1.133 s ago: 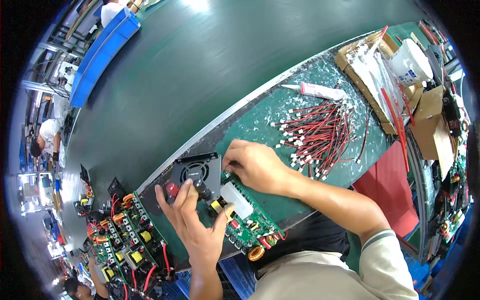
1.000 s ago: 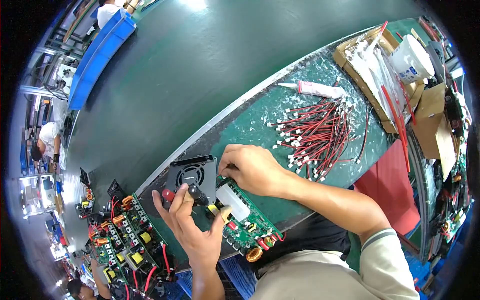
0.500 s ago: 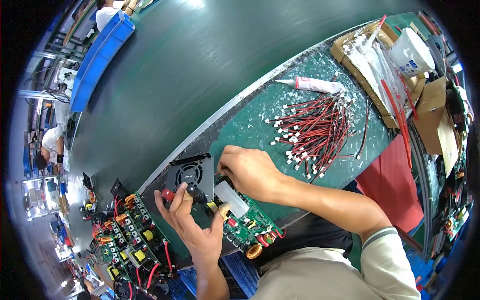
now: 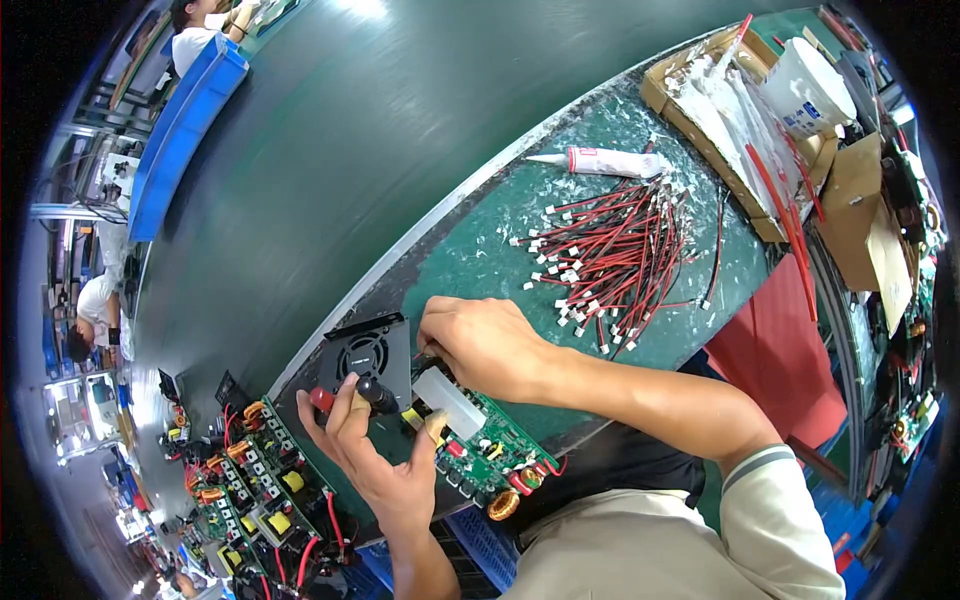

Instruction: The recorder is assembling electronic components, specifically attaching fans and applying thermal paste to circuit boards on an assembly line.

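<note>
My left hand (image 4: pixel 385 470) is closed around a black metal fan panel (image 4: pixel 372 340), its fingers by the panel's red terminal post (image 4: pixel 322 399) and black terminal post (image 4: pixel 376 394). The left thumb, in a pale finger cover, presses by a whitish block (image 4: pixel 452 402) on a green circuit board (image 4: pixel 508 452). The panel stands at the board's far left end. My right hand (image 4: pixel 485 345) is closed, fingertips pinched at the seam between panel and board. Whatever sits in that pinch is hidden behind the fingers.
More circuit boards (image 4: pixel 240 480) with coils lie at the left. Red and black wires with white plugs (image 4: pixel 610 260) and a sealant tube (image 4: pixel 610 162) lie beyond my right hand. A cardboard tray (image 4: pixel 690 120), white bucket (image 4: pixel 810 90) and red sheet (image 4: pixel 780 360) are right. Co-workers sit far left.
The whole view has shifted slightly, so the bench things appear a little further left. Both hands keep nearly the same hold on the panel and board.
</note>
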Available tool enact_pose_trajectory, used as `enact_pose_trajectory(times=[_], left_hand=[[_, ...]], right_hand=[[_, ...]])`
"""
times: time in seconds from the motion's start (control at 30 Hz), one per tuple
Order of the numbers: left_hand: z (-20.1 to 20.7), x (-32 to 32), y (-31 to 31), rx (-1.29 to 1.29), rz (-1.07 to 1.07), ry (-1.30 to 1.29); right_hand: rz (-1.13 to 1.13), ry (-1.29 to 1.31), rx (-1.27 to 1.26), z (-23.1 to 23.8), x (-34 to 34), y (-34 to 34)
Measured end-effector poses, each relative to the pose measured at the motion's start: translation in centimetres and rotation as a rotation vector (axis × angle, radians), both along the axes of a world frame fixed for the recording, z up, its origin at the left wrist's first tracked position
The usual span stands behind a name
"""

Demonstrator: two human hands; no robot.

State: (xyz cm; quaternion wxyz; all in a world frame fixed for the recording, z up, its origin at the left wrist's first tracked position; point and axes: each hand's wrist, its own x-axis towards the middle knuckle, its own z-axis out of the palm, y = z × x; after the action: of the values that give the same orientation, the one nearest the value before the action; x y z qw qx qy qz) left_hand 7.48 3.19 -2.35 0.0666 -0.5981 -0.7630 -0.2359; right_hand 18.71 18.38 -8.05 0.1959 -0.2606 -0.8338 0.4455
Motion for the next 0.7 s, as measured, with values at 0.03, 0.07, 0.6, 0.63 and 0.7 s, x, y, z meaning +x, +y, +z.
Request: enact_pose_trajectory(times=[0.03,0.07,0.6,0.63,0.7], left_hand=[[-0.06,-0.07,-0.04,-0.001,-0.001,0.002],[-0.18,-0.15,-0.08,0.002,-0.005,0.001],[-0.47,-0.25,-0.24,0.014,-0.005,-0.030],[-0.44,-0.25,-0.23,0.014,-0.005,-0.030],[-0.40,-0.26,-0.22,0.009,-0.007,-0.023]], right_hand=[[-0.001,-0.006,0.003,0.01,-0.04,0.00],[-0.003,-0.004,0.002,0.04,-0.03,0.05],[-0.010,0.040,0.031,-0.57,-0.16,-0.16],[-0.011,0.030,0.055,-0.52,-0.21,-0.20],[-0.009,0.017,0.066,-0.51,-0.15,-0.39]])
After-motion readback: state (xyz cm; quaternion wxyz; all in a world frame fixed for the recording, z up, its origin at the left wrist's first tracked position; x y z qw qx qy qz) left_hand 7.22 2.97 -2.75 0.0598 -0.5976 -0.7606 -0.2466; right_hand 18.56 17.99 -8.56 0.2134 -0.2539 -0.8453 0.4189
